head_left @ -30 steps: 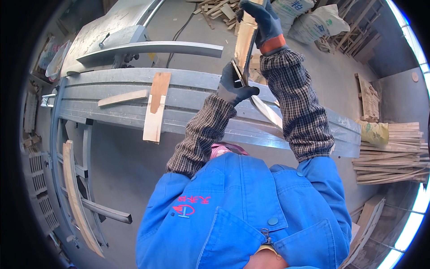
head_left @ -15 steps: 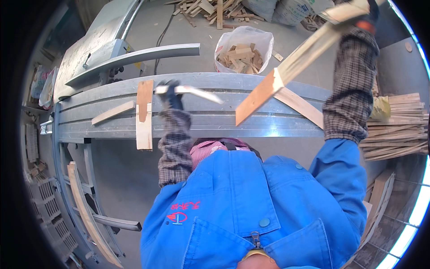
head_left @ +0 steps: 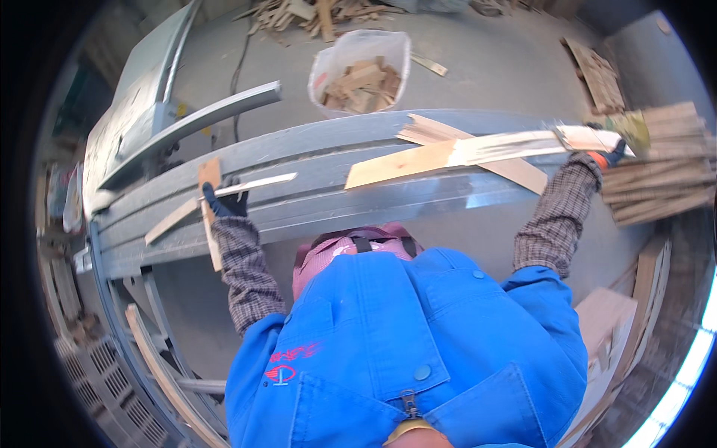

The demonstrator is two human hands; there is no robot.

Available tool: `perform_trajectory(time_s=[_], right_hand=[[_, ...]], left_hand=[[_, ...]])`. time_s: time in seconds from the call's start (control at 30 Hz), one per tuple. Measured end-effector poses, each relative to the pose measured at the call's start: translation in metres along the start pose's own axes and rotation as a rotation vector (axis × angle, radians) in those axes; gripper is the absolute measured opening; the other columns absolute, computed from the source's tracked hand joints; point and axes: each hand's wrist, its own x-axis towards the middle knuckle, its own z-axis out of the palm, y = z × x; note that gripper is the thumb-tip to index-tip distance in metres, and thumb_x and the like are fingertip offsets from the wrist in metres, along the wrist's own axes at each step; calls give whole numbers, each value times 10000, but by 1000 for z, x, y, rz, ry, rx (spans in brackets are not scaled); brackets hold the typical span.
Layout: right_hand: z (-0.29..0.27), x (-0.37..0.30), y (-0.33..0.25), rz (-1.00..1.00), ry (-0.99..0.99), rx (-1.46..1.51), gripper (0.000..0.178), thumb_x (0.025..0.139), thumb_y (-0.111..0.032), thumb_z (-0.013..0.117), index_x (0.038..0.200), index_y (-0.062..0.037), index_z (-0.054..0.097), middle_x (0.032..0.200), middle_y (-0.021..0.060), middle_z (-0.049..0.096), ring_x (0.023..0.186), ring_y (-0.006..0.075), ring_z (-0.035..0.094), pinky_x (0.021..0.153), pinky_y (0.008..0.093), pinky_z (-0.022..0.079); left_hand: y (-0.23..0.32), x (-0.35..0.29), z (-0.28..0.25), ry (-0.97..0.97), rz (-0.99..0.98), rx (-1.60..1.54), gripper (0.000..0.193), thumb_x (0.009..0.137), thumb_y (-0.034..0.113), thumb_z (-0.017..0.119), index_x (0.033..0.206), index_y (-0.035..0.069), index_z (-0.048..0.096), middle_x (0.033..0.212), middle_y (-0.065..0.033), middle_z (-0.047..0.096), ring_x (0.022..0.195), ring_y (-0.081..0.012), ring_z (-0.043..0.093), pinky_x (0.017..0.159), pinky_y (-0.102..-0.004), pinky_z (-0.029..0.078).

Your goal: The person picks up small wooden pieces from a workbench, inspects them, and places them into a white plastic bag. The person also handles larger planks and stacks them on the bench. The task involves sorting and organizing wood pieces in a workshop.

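So both ends of this desk (head_left: pixel 321 201) are busy. Left hand (head_left: pixel 230 198) has its grip closed on a thin strip (head_left: pixel 272 181) near one end, with the free end sticking out to the right over the desk. Right hand (head_left: pixel 614 153) has its grip curled round the far right end of a long plank (head_left: pixel 407 166). There's a shorter pale bit (head_left: pixel 586 138) at that end too, can't tell if it's loose or part of the plank.

The plank stretches left over the desk and crosses above a slanted board (head_left: pixel 526 175). Can't tell whether the two touch.

If I were handling this, I'd keep the right wrist level, since holding a plank that long by one end makes the other end want to dip or swing. Lift it clear of the slanted board rather than dragging, or you'll snag and shove that one along. On the left, go easy: a strip that skinny could snap, and the brown-topped board (head_left: pixel 210 172) by the hand is easy to knock. Watch for splinters, gloves or not.
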Motion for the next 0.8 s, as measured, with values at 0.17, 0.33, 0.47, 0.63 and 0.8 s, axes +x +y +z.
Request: perform_trajectory(time_s=[0.17, 0.33, 0.47, 0.63, 0.8], right_hand=[[29, -37, -27, 64, -84, 159, 578, 788, -539, 584, 1137, -89, 486, 991, 159, 567, 852, 361, 561, 786, 549, 466], [85, -77, -59, 33, 118, 276, 579, 763, -421, 709, 1179, -110, 455, 819, 123, 521, 630, 269, 521, 610, 423, 481], [101, -77, -64, 83, -77, 389, 559, 760, -407, 711, 1183, -125, 478, 951, 115, 525, 773, 280, 531, 672, 458, 481], [79, -40, -48, 100, -212, 449, 614, 755, -441, 684, 1214, -93, 472, 1087, 116, 518, 922, 319, 509, 771, 515, 473], [128, -87, -44, 157, -245, 596, 685, 757, -464, 667, 1279, -74, 457, 1152, 136, 534, 976, 343, 521, 809, 517, 469]], left_hand=[[6, 5, 24, 64, 14, 751, 692, 807, 427, 749, 1352, 120, 455, 1226, -108, 559, 1098, -257, 572, 878, -447, 532], [22, -42, 90, 93, 64, 1192, 823, 814, 439, 736, 1453, 99, 345, 1211, -176, 575, 1083, -278, 577, 844, -397, 512], [28, 5, 23, 99, 239, 1379, 810, 805, 456, 739, 1424, 80, 375, 1239, -219, 568, 1118, -322, 566, 898, -423, 481], [4, -46, 11, 845, 127, 1478, 734, 785, 454, 757, 1320, 31, 486, 1278, -238, 560, 1121, -382, 568, 946, -428, 465], [27, -24, -64, 470, 607, 1197, 1000, 683, 417, 862, 1426, -15, 352, 1431, -223, 427, 1317, -341, 420, 1119, -412, 342]])
